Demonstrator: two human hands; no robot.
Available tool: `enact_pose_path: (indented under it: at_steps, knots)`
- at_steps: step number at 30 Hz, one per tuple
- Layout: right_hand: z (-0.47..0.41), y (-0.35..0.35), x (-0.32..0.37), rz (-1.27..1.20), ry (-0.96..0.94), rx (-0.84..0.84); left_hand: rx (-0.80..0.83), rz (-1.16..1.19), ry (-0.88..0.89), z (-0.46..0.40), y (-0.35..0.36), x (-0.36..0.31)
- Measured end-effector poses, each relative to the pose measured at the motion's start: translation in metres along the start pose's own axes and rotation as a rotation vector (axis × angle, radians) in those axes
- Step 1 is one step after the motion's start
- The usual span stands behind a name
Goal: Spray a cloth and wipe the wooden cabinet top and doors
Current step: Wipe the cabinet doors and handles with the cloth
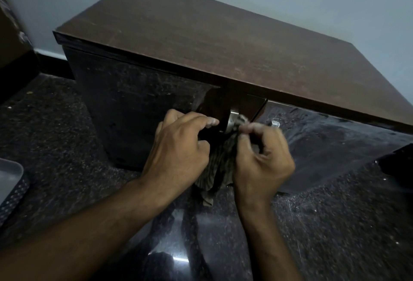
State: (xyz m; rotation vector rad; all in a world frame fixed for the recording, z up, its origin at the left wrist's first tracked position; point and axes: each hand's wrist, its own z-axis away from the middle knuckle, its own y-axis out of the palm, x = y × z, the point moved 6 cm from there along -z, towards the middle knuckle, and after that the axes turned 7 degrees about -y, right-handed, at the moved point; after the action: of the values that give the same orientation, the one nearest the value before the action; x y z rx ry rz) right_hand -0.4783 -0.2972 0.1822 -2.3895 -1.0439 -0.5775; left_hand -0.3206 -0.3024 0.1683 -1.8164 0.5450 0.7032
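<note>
Down low, both hands work at the front of the cabinet point(201, 41), just under its top edge. The left hand point(178, 146) has its fingers curled, their tips on the left door point(143, 110) beside a metal handle point(233, 119). The right hand point(261, 157) pinches the striped cloth point(216, 168) against that handle, and the cloth hangs down between the hands toward the dark speckled floor point(335, 224)

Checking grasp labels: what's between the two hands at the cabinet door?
In the head view, a striped cloth hangs between the left hand and right hand, its top bunched against a metal door handle.
</note>
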Motion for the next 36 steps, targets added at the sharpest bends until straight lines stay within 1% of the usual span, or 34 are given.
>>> enact_pose_path:
  at_steps: [2,6,9,11,14,16,21,24,26,29,31,34,36]
  knots:
    - [-0.01,0.001,0.009,-0.086,0.002,-0.058,-0.003,-0.016,0.003,0.0,0.0,0.0]
    - [-0.003,0.022,0.011,-0.02,-0.082,0.061,0.012,-0.052,0.007,0.001,0.001,0.001]
    - [0.017,0.024,0.001,-0.031,-0.101,0.006,0.024,-0.051,0.008,0.0,0.002,0.003]
    - [0.027,0.023,-0.004,-0.062,-0.081,-0.034,0.021,-0.05,0.008,0.001,0.002,0.003]
    - [0.035,0.022,-0.012,-0.137,0.02,-0.08,0.033,-0.047,0.001,0.002,0.002,0.003]
    - [0.041,0.025,-0.018,-0.143,0.097,-0.066,0.036,-0.051,0.006,0.002,0.002,0.002]
    - [0.053,0.042,-0.037,-0.179,0.411,-0.036,0.038,-0.03,-0.001,0.002,0.001,0.002]
    - [0.053,0.045,-0.038,-0.171,0.484,-0.04,0.04,-0.033,0.013,0.003,0.001,0.003]
    - [0.051,0.04,-0.035,-0.133,0.456,-0.024,0.043,-0.032,0.013,0.003,0.002,0.003]
    - [0.046,0.035,-0.036,-0.097,0.432,0.046,0.046,-0.024,0.021,0.002,0.002,0.004]
    - [0.041,0.029,-0.036,-0.026,0.388,0.064,0.04,-0.018,0.025,0.002,0.002,0.005]
    - [0.028,0.012,-0.031,0.063,0.294,-0.009,0.029,0.001,0.026,0.001,0.001,0.005]
    - [0.015,0.005,-0.019,0.065,0.172,-0.071,0.021,0.023,0.027,0.001,0.002,0.005]
